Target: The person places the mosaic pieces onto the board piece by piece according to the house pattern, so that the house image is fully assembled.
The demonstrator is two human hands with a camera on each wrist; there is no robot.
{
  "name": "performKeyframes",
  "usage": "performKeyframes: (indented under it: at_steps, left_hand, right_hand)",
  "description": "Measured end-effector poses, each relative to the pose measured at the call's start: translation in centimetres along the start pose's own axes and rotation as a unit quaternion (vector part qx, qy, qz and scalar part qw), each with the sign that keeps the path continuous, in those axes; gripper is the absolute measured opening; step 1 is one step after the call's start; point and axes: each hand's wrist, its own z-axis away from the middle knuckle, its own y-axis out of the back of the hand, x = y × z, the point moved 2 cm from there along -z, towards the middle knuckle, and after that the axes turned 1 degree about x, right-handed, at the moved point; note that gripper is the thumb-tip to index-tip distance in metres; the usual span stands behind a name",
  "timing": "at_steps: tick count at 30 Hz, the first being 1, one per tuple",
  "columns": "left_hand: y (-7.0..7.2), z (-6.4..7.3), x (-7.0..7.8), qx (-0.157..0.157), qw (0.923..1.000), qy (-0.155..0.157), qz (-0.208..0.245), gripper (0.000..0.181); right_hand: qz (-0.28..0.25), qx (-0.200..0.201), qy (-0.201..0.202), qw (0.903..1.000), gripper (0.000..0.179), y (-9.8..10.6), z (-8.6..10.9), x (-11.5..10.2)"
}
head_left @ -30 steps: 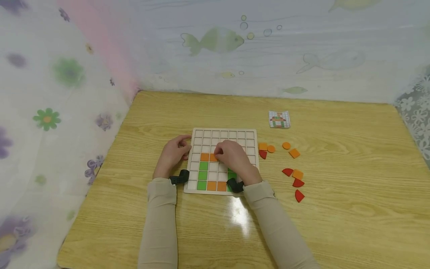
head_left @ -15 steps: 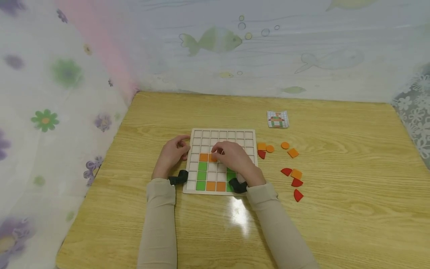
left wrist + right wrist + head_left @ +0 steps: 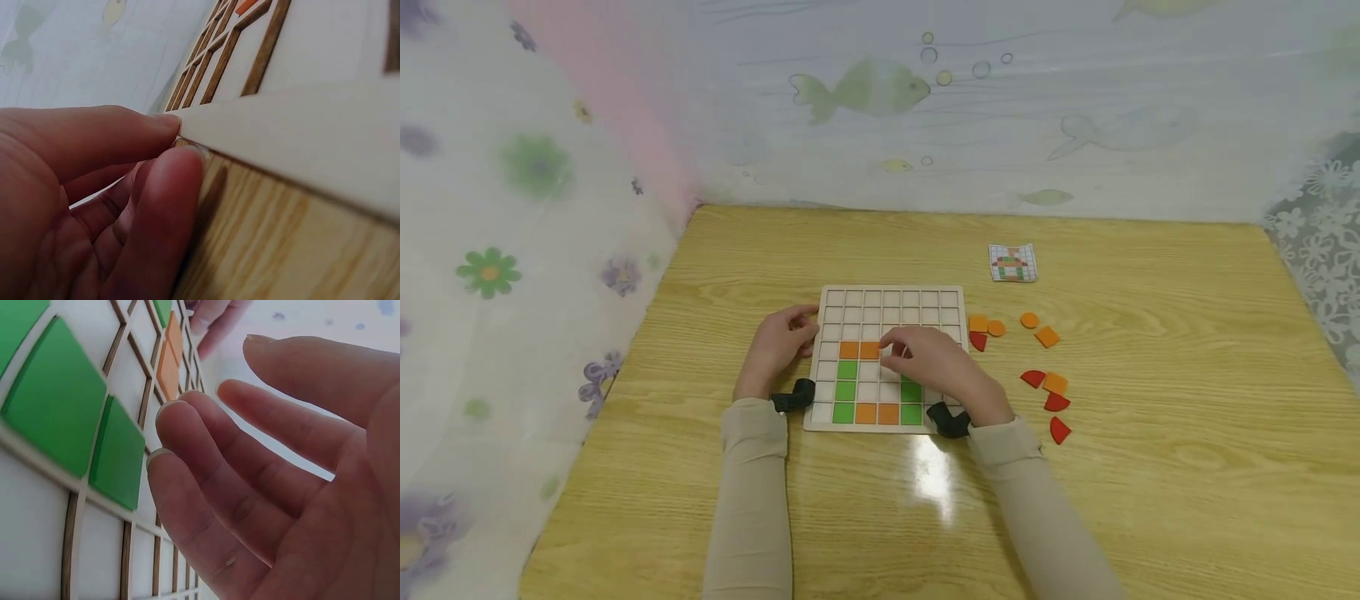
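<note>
A pale wooden grid board (image 3: 891,297) lies on the table. Two orange squares (image 3: 849,350) sit side by side in one row. Below them runs a column of green squares (image 3: 845,391); near the front edge are more orange squares (image 3: 888,413) and, right of them, green squares (image 3: 912,414). My left hand (image 3: 777,346) touches the board's left edge (image 3: 300,131) with its index fingertip, the thumb just below. Over the middle of the board, my right hand (image 3: 932,358) has loose, spread fingers and holds nothing. Its palm covers some cells from the head view.
Right of the board lie loose orange squares (image 3: 1047,337), orange discs (image 3: 1029,320) and red quarter-circle pieces (image 3: 1060,430). A small printed pattern card (image 3: 1012,262) lies farther back. Curtain-like sheets (image 3: 880,175) hang behind and left of the wooden table (image 3: 1150,350).
My right hand has let go of the second orange square, which stays in its cell, and has drawn back slightly to the right with its fingers parting. The left hand stays at the board's edge.
</note>
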Motion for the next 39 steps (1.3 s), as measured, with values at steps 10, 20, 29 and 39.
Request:
performKeyframes:
  at_steps: [10, 20, 29, 39]
  left_hand:
    - [-0.2, -0.1, 0.1, 0.000, 1.0000, 0.003, 0.000, 0.036]
    - [-0.1, -0.1, 0.0, 0.000, 1.0000, -0.006, 0.002, 0.035]
    - [0.2, 0.0, 0.1, 0.000, 1.0000, -0.002, 0.003, 0.035]
    - [0.0, 0.0, 0.1, 0.002, 1.0000, 0.000, 0.001, 0.035]
  right_hand:
    - [0.014, 0.013, -0.013, 0.9997, 0.024, 1.0, 2.2, 1.2]
    - [0.024, 0.028, -0.051, 0.9980, 0.025, 2.9, 5.3, 3.8]
    - [0.033, 0.054, -0.079, 0.9949, 0.025, 4.5, 8.6, 6.9]
    - [0.054, 0.063, -0.117, 0.9897, 0.027, 6.6, 12.4, 9.7]
